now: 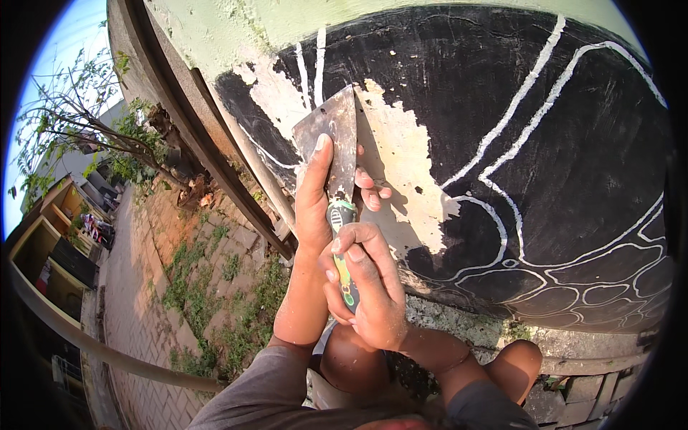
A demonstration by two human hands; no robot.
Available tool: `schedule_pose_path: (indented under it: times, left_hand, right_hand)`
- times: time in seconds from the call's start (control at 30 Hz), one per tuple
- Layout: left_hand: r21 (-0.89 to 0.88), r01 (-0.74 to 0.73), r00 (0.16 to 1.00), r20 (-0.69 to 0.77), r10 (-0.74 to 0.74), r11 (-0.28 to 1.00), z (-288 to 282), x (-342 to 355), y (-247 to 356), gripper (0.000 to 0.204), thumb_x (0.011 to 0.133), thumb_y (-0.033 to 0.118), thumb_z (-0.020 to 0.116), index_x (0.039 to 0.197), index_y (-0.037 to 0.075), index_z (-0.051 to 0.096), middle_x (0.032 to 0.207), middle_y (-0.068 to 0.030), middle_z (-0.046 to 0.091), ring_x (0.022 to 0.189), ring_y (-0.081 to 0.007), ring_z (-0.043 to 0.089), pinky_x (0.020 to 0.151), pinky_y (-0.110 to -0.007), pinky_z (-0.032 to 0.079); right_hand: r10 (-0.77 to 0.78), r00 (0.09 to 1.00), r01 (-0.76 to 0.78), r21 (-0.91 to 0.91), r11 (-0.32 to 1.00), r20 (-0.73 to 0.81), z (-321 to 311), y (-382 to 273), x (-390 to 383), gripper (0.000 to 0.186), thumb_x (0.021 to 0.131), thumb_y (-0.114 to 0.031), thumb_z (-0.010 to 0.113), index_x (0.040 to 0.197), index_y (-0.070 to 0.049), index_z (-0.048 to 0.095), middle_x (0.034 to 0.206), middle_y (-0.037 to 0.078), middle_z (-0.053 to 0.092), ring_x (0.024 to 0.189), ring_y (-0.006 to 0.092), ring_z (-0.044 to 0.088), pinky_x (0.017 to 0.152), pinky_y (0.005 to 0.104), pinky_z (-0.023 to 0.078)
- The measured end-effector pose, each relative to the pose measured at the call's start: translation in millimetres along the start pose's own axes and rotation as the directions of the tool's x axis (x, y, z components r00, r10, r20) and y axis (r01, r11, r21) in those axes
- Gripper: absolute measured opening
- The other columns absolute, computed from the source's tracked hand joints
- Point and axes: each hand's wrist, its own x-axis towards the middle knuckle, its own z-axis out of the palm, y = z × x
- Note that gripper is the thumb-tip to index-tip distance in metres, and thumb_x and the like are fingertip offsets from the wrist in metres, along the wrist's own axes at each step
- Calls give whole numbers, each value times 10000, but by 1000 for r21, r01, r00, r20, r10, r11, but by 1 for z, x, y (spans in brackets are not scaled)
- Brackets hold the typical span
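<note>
A putty knife (331, 127) with a wide, worn metal blade and a dark handle with green and yellow marks is held up in front of the wall. My left hand (312, 201) grips it at the blade and neck, the thumb lying on the blade's face and the fingertips showing past its right edge. Lower down, my right hand (373, 294) is wrapped round the handle. Behind the blade, the black painted wall (595, 158) with white outlines has a pale bare patch (405, 158) with ragged edges. Whether the blade's edge touches the wall I cannot tell.
A dark wooden post (190, 129) leans along the wall's left end. Beyond it lie grass tufts (193, 272), a brick path (136, 315) and a small tree (107, 129). A concrete ledge (459, 322) runs along the wall's foot, close to my bent knees (516, 362).
</note>
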Motion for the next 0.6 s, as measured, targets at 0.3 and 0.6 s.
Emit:
schedule_pose_path:
  times: [0.3,0.6]
  left_hand:
    - [-25,-128,992,-17,128,991,4,4,13,342,1005,320,475,1067,-3,570,660,-82,632,466,-169,588,614,-334,572]
    - [124,-31,997,-71,40,992,-24,-12,-4,349,986,335,511,1084,1,539,704,-75,599,473,-131,560,590,-304,558]
  right_hand:
    - [18,998,-21,55,998,65,8,-6,14,163,1051,-250,320,1131,-122,381,888,92,451,383,55,316,348,191,260]
    - [-46,998,47,-25,999,30,-4,17,-3,174,1050,-221,322,1123,-89,411,865,86,462,406,47,325,373,186,271]
